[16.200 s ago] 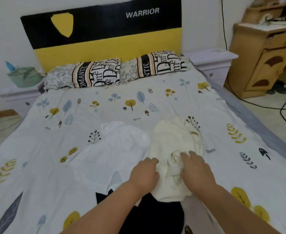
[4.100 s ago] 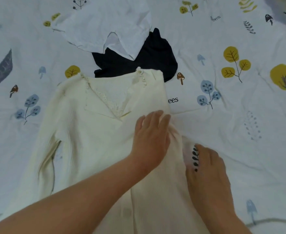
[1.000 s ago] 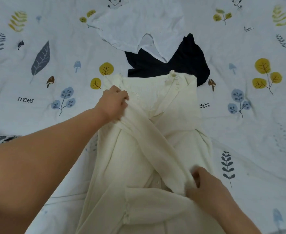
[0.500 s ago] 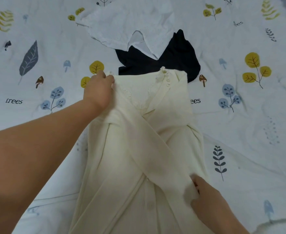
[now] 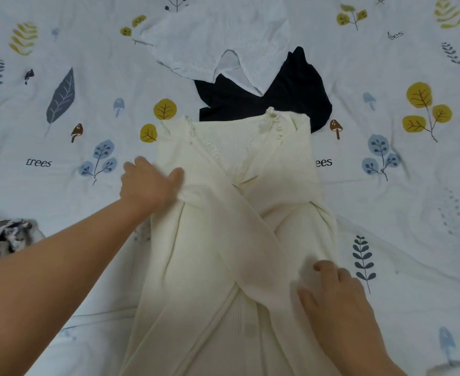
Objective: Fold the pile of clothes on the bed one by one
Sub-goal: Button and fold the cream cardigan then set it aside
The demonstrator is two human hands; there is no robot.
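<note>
The left hand lies flat on the cream cardigan at its left edge, while the right hand apparently presses the crossed sleeve flat, fingers straight.

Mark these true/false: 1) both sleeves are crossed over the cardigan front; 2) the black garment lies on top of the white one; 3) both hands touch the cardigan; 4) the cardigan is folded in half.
1) True: the sleeves cross on the cardigan.
2) False: the white garment overlaps the black garment.
3) True: left hand at its left edge, right hand on the sleeve end.
4) False: its body lies full length.
</note>
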